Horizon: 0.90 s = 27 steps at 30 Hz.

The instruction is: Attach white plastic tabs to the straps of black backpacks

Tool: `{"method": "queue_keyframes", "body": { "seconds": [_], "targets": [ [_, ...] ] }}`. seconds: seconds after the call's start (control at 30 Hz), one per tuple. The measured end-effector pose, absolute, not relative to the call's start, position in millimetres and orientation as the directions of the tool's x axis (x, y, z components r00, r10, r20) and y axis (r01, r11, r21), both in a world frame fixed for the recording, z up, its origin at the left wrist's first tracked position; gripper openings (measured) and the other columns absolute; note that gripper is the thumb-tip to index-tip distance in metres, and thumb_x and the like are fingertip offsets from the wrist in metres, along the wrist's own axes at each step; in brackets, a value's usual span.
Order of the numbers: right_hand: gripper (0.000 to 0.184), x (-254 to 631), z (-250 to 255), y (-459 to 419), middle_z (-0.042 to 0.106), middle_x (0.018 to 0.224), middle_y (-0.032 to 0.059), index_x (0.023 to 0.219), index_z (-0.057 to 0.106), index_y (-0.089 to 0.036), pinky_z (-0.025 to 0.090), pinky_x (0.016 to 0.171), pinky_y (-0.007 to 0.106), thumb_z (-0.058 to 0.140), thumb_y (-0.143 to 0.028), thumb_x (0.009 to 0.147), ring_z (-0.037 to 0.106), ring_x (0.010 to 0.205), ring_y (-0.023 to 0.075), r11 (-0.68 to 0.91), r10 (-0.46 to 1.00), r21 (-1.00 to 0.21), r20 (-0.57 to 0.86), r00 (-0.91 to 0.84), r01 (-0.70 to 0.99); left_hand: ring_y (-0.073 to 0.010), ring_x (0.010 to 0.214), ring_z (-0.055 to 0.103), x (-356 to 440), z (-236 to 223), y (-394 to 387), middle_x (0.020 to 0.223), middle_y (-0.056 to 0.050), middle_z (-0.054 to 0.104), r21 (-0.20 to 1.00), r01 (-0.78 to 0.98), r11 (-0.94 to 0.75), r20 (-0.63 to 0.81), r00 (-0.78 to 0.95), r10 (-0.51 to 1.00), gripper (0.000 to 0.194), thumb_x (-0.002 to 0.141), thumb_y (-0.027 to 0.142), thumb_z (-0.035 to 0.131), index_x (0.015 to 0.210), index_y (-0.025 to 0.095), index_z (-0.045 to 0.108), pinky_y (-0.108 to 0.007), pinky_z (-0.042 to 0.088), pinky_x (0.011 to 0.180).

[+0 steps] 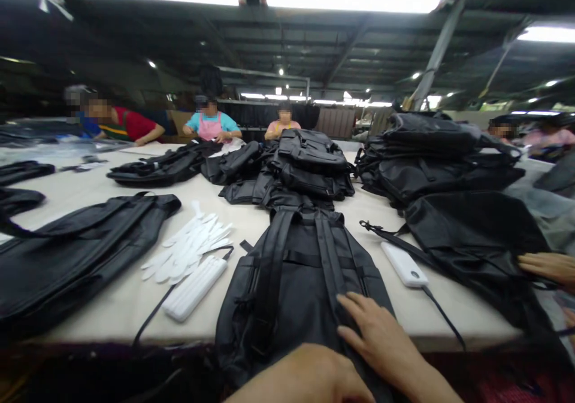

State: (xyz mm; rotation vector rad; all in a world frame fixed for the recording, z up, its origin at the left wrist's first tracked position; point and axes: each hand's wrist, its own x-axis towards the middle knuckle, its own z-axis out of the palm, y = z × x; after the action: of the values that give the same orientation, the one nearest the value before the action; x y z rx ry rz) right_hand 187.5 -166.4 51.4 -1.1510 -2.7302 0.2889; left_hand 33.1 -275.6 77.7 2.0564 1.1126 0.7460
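Note:
A black backpack (296, 271) lies flat in front of me with its shoulder straps facing up, its lower end hanging over the near table edge. My right hand (380, 337) rests on its lower right part, fingers stretched out flat, holding nothing. My left hand (309, 373) sits low at the bottom of the view over the backpack's near end. Only its back shows and its fingers are hidden.
A white power bank (195, 288) with a black cable and a fan of white flat pieces (188, 247) lie to the left. A second white power bank (404, 263) lies to the right. Piles of black backpacks (309, 163) fill the table. A co-worker's hand (545, 268) rests on a bag at the right. People sit across the table.

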Motion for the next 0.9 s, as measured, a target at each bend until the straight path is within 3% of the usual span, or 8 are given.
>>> {"method": "queue_keyframes", "body": {
  "seconds": [0.07, 0.13, 0.2, 0.3, 0.43, 0.63, 0.73, 0.9],
  "targets": [
    [0.032, 182.9, 37.5, -172.5, 0.056, 0.123, 0.0097, 0.110, 0.062, -0.026, 0.044, 0.085, 0.047, 0.054, -0.031, 0.079, 0.052, 0.110, 0.0298, 0.754, 0.656, -0.114, 0.069, -0.752, 0.647, -0.0199, 0.078, 0.060, -2.6, 88.1, -286.3, 0.080, -0.004, 0.067, 0.871, 0.441, -0.218, 0.263, -0.043, 0.964, 0.014, 0.077, 0.025, 0.055, 0.081, 0.025, 0.068, -0.026, 0.042, 0.073],
    [0.025, 186.1, 34.3, -172.2, 0.060, 0.117, 0.0090, 0.102, 0.066, -0.026, 0.043, 0.083, 0.045, 0.052, -0.030, 0.081, 0.056, 0.104, 0.0281, 0.791, 0.612, -0.056, 0.069, -0.788, 0.610, -0.0237, 0.094, 0.057, -41.0, 86.1, -289.3, 0.094, -0.007, 0.065, 0.944, 0.313, -0.108, 0.272, -0.548, 0.791, 0.021, 0.070, 0.028, 0.064, 0.090, 0.023, 0.067, -0.030, 0.040, 0.086],
    [0.021, 186.0, 43.7, -166.5, 0.064, 0.108, 0.0077, 0.095, 0.068, -0.027, 0.043, 0.081, 0.043, 0.052, -0.031, 0.082, 0.058, 0.097, 0.0259, 0.822, 0.569, -0.038, 0.053, -0.820, 0.568, -0.0255, 0.101, 0.055, -72.3, 74.7, -284.2, 0.103, -0.009, 0.063, 0.981, 0.192, -0.033, 0.169, -0.756, 0.632, 0.040, 0.064, 0.032, 0.069, 0.102, 0.020, 0.063, -0.034, 0.039, 0.089],
    [0.021, 165.5, 68.4, -156.4, 0.064, 0.103, 0.0076, 0.096, 0.067, -0.025, 0.042, 0.082, 0.043, 0.052, -0.031, 0.082, 0.058, 0.094, 0.0249, 0.848, 0.530, -0.042, 0.057, -0.846, 0.529, -0.0252, 0.096, 0.059, -91.8, 57.5, -269.9, 0.098, -0.011, 0.065, 0.997, 0.067, 0.028, 0.027, -0.710, 0.704, 0.051, 0.063, 0.035, 0.071, 0.110, 0.018, 0.060, -0.036, 0.041, 0.088],
    [0.037, 117.9, 89.2, -153.6, 0.060, 0.112, 0.0107, 0.118, 0.054, -0.017, 0.043, 0.085, 0.039, 0.049, -0.030, 0.083, 0.054, 0.103, 0.0233, 0.861, 0.507, -0.134, 0.188, -0.841, 0.490, -0.0251, 0.088, 0.063, -81.0, 61.2, -263.4, 0.092, -0.010, 0.069, 0.977, -0.195, 0.090, -0.157, -0.364, 0.918, 0.037, 0.069, 0.034, 0.066, 0.101, 0.016, 0.064, -0.037, 0.046, 0.082],
    [0.062, 73.1, 108.1, -147.3, 0.023, 0.146, 0.0095, 0.136, 0.032, -0.020, 0.028, 0.100, 0.042, 0.048, -0.011, 0.077, 0.023, 0.131, 0.0252, 0.914, 0.347, -0.012, 0.539, -0.767, 0.404, -0.0239, 0.079, 0.064, -62.3, 98.3, -286.0, 0.088, -0.009, 0.069, 0.911, -0.389, 0.139, -0.194, -0.107, 0.975, 0.033, 0.070, 0.026, 0.066, 0.101, 0.016, 0.065, -0.039, 0.047, 0.079],
    [0.053, 56.5, 113.5, -135.1, 0.034, 0.142, 0.0073, 0.129, 0.043, -0.022, 0.025, 0.100, 0.040, 0.045, -0.008, 0.078, 0.027, 0.130, 0.0242, 0.955, 0.243, 0.034, 0.476, -0.845, 0.294, -0.0246, 0.080, 0.063, -55.3, 108.6, -297.1, 0.087, -0.009, 0.068, 0.889, -0.448, 0.099, -0.169, -0.119, 0.978, 0.036, 0.069, 0.024, 0.067, 0.105, 0.018, 0.064, -0.039, 0.047, 0.078],
    [0.039, 39.8, 97.4, -125.3, 0.058, 0.120, 0.0053, 0.119, 0.052, -0.020, 0.031, 0.091, 0.032, 0.046, -0.015, 0.081, 0.051, 0.109, 0.0176, 0.964, 0.267, -0.109, 0.376, -0.887, 0.244, -0.0210, 0.073, 0.060, -50.9, 94.4, -330.2, 0.078, -0.007, 0.066, 0.888, -0.441, 0.131, -0.183, -0.078, 0.980, 0.037, 0.065, 0.025, 0.070, 0.101, 0.018, 0.064, -0.031, 0.046, 0.068]
  ]
}}
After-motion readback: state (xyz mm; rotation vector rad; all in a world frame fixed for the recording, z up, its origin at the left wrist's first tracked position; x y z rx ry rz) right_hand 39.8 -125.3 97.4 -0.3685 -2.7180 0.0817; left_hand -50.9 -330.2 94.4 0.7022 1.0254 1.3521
